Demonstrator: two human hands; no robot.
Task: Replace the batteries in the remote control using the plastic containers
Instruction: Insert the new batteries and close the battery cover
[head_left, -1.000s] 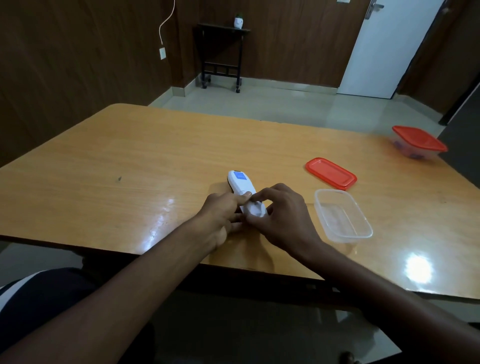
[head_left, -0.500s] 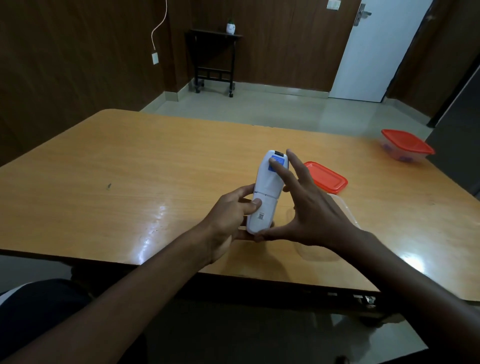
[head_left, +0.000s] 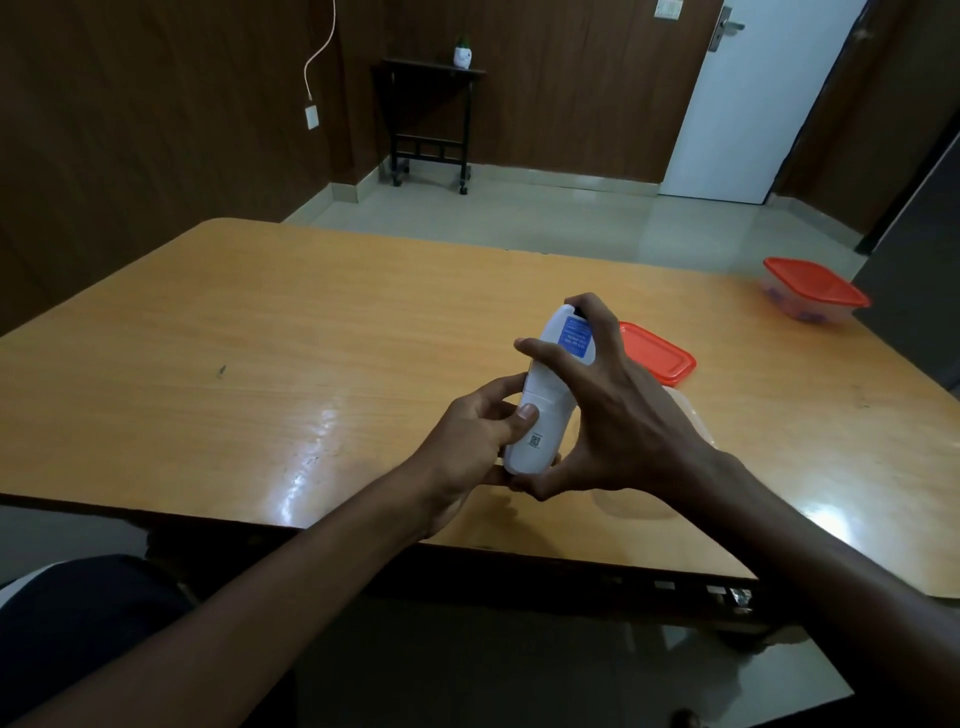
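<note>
The white remote control (head_left: 550, 400) is held up off the table, back side toward me, a blue label near its top and a small code print near its bottom. My left hand (head_left: 467, 441) grips its lower half with the thumb pressed on the battery cover. My right hand (head_left: 608, 410) spans it from top to bottom, fingers on the top end and thumb under the base. A loose red lid (head_left: 657, 353) lies flat just behind my right hand. The open clear container (head_left: 691, 415) is mostly hidden behind that hand.
A second clear container with a red lid (head_left: 810, 288) on it sits at the table's far right edge. The wooden table (head_left: 260, 364) stretches wide to the left. Beyond it are a tiled floor, a small black side table (head_left: 431, 119) and a white door.
Both hands lifted the remote from lying flat on the table to upright in the air. Since half a second ago the right fingers have wrapped further around its top end.
</note>
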